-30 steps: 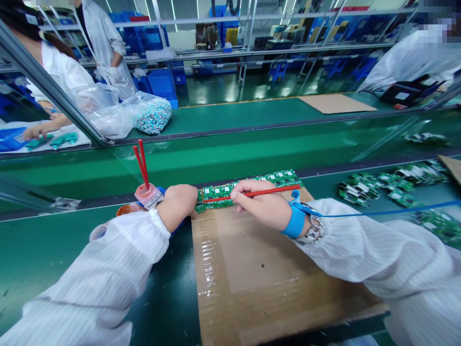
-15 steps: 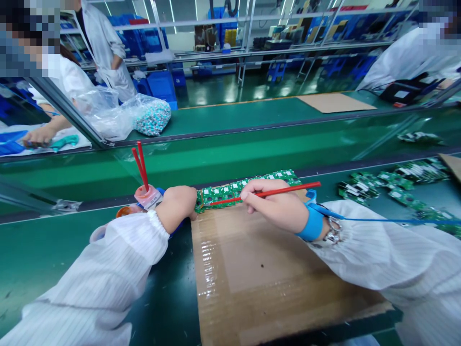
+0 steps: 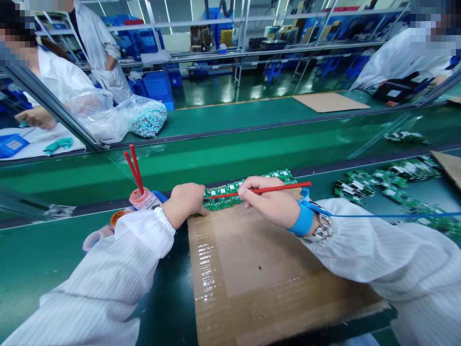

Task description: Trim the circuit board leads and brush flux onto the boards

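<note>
A strip of green circuit boards [image 3: 221, 202] lies along the far edge of a brown cardboard sheet [image 3: 259, 288]. At the strip's left end, my left hand [image 3: 187, 199] is closed on the board, thumb at the near edge; its other fingertips are hidden. My right hand [image 3: 268, 202] pinches a thin red stick [image 3: 284, 187], held nearly level over the strip. The stick's thin tip points left, close to the board beside my left hand; whether it touches I cannot tell. A blue wrist strap [image 3: 303, 217] with a cord circles my right wrist.
Left of my left hand stands a pink-capped bottle [image 3: 142, 198] with two red sticks [image 3: 134, 168], near an orange-rimmed container [image 3: 117, 218]. Loose circuit boards [image 3: 403, 187] lie at right. Beyond the green divider are a bag of small parts [image 3: 148, 117], flat cardboard [image 3: 329, 102] and co-workers.
My left hand has shifted right, covering more of the strip's left end. The red stick stays over the boards. At far left, a co-worker's hand has moved away from a teal item.
</note>
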A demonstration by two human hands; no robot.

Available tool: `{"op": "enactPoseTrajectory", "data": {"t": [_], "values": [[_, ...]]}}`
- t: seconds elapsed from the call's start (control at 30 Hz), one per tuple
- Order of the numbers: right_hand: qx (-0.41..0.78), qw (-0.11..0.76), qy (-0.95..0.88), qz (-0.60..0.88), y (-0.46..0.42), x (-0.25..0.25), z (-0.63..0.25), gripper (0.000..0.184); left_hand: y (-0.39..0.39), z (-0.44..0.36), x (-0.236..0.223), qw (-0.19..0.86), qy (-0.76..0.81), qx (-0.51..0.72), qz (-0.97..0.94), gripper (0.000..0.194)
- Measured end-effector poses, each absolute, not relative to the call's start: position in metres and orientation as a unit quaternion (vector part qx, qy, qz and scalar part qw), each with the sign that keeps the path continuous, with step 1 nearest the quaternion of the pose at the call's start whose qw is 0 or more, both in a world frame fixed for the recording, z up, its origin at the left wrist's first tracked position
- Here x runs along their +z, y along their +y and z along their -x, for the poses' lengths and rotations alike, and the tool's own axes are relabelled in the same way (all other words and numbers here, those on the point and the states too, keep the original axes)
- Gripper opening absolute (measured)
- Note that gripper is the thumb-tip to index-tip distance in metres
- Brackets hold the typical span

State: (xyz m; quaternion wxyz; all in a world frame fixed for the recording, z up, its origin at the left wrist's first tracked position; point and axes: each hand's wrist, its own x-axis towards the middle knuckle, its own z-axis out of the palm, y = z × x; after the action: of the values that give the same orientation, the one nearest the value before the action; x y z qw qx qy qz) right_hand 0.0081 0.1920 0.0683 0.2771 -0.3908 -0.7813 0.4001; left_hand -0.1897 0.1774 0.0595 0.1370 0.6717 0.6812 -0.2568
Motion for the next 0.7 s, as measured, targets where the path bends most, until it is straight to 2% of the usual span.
{"op": "enactPoseTrajectory", "data": {"t": [0.33, 0.47, 0.7], "values": [[0.361, 0.263, -0.815, 0.369, 0.1889, 0.0677, -0.0119, 0.020, 0.1814, 0.1928, 0.0548, 0.133, 0.685, -0.267, -0.665, 0.043], [0.365, 0.278, -0.808, 0.370, 0.1883, 0.0670, -0.0108, 0.020, 0.1812, 0.1931, 0.0555, 0.135, 0.686, -0.271, -0.662, 0.042], [0.370, 0.257, -0.818, 0.359, 0.1878, 0.0666, -0.0118, 0.017, 0.1815, 0.1957, 0.0550, 0.131, 0.689, -0.269, -0.660, 0.043]]}}
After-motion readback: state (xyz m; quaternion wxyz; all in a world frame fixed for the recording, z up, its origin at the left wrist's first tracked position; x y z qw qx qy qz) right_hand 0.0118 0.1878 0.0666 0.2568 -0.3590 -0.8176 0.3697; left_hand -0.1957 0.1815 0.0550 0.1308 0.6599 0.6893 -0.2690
